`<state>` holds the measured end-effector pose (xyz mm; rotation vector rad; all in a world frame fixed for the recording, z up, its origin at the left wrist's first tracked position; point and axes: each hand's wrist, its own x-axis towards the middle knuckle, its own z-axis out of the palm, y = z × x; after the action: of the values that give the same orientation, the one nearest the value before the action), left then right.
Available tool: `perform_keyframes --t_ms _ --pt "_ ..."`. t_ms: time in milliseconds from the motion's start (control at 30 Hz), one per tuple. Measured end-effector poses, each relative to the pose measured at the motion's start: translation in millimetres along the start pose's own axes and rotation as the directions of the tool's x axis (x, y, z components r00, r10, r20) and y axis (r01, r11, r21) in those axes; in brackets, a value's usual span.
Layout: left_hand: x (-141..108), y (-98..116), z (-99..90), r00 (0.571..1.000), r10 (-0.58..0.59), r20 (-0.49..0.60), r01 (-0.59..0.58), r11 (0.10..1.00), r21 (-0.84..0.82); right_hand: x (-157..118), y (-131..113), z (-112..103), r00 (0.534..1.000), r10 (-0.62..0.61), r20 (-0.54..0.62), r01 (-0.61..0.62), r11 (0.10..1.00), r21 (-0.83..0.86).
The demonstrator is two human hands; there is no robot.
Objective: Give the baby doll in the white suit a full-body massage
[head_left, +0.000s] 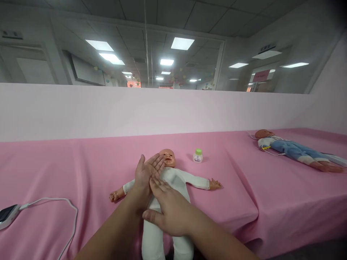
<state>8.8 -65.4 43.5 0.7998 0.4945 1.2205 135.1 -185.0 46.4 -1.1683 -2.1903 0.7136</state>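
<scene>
Holding the left hand (pixel 149 171) flat and unfolded, palm turned up, above the upper left side of the baby doll (pixel 177 180), with its fingertips overlapping, in this view, the edge of the doll's face. Holding the right hand (pixel 172 206) also flat, back side up, over the belly, and pointing its fingers forward and to the left, with the fingertips seeming to touch the lower part of the left palm. Grasping nothing with either hand; not being able to tell from this angle whether also touching the white bodysuit underneath. Facing the doll lying on its back directly below both hands, on the pink cloth (pixel 105 162), with its long axis running almost straight away from the body: legs at the near end, head at the far end, both arms stretching out to the sides. Being nearer to the head with the left hand, and nearer to the hips and legs with the right. Having the small green-capped bottle (pixel 197 157) to the right of the head, apart from both hands. Seeing, well apart, a second doll in blue trousers (pixel 294 150) at far right and a white handheld device (pixel 9 216) at far left.
</scene>
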Motion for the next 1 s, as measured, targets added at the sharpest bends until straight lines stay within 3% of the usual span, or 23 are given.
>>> perform_keyframes --t_ms 167,367,533,800,1000 --pt "0 2 -1.9 0.996 0.003 0.084 0.002 0.999 -0.051 7 -13 5 1.000 -0.023 0.005 0.023 1.000 0.011" --pt "-17 6 16.7 1.000 -0.012 -0.008 0.011 0.988 -0.154 34 -8 -5 0.999 -0.028 -0.033 0.024 0.992 -0.125" --pt "-20 10 20.7 0.999 -0.006 -0.051 -0.005 0.980 -0.201 32 -2 -7 0.999 0.023 -0.022 -0.027 0.977 -0.212" --pt "-8 9 5.5 1.000 0.024 0.013 -0.020 0.972 -0.235 4 -21 -1 0.998 0.018 0.065 -0.013 0.996 -0.084" --pt "-16 5 15.0 1.000 -0.006 0.026 0.011 0.980 -0.201 24 -23 -5 0.999 -0.050 0.010 0.050 0.996 -0.077"
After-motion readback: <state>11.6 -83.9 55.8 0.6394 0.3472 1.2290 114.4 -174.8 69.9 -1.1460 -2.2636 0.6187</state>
